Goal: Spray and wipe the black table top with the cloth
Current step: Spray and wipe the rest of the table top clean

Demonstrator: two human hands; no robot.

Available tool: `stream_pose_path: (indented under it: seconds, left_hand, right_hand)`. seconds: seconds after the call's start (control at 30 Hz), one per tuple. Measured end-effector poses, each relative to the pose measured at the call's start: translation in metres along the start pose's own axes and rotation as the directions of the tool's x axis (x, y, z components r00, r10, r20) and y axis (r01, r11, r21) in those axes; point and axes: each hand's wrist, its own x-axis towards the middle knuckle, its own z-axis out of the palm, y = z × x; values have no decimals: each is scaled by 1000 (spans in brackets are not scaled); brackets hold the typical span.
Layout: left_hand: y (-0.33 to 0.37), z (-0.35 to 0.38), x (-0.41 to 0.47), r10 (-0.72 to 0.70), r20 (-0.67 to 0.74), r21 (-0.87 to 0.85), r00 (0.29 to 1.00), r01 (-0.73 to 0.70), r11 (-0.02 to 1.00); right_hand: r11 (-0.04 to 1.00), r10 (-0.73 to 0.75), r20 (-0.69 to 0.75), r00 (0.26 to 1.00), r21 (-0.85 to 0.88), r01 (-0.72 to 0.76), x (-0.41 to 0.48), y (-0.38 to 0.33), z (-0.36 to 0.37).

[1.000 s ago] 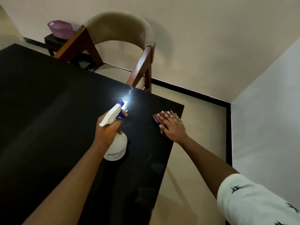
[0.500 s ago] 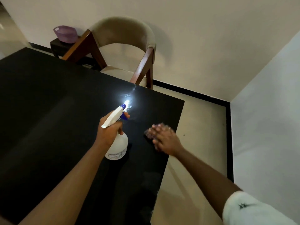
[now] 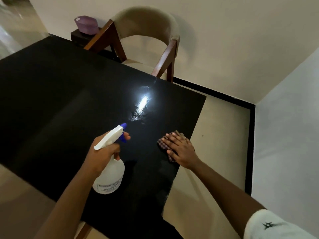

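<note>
- Two hands work over the near right part of the black table top (image 3: 60,100), with a white sleeve (image 3: 269,225) nearest on the right arm.
- Left hand (image 3: 103,152) grips the neck of the white spray bottle (image 3: 110,178), fingers curled round it and the forefinger on the blue trigger (image 3: 122,139). The bottle is tilted, its blue nozzle (image 3: 123,125) aimed ahead; whether its base touches the top cannot be told.
- Right hand (image 3: 181,149) lies flat, fingers straight and close together, pressing the checked cloth (image 3: 162,144) onto the top near its right edge.
- Beyond the nozzle, a wet patch (image 3: 139,112) glistens under a reflected light, apart from the cloth.
- Wiping appears to be the step in hand, with the spray already laid down. The next move probably calls for sliding the cloth forward and left through the wet patch under even, flat pressure, without letting it slip off the right edge.
- Farther off, a cushioned wooden chair (image 3: 146,25) stands at the table's far edge, and a purple tub (image 3: 86,25) sits on a dark low stand behind it.
</note>
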Motion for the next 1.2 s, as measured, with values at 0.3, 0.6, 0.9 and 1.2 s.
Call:
stream_pose_path:
  seconds: [0.3, 0.6, 0.9, 1.2]
  left_hand:
    - [-35, 11, -111, -259, 150, 19, 954, 259, 966]
    - [-42, 72, -162, -383, -55, 8, 922, 384, 923]
    - [-34, 186, -177, -413, -422, -156, 807, 384, 910]
    - [-76, 251, -174, -555, -695, -326, 457, 489, 809]
  right_hand:
    - [997, 58, 34, 998, -57, -56, 20, 9, -7]
    - [925, -217, 218, 951, -266, 272, 33, 38, -40]
    - [691, -578, 351, 736, -270, 671, 58, 78, -50]
    - [423, -706, 472, 528, -317, 849, 78, 83, -59]
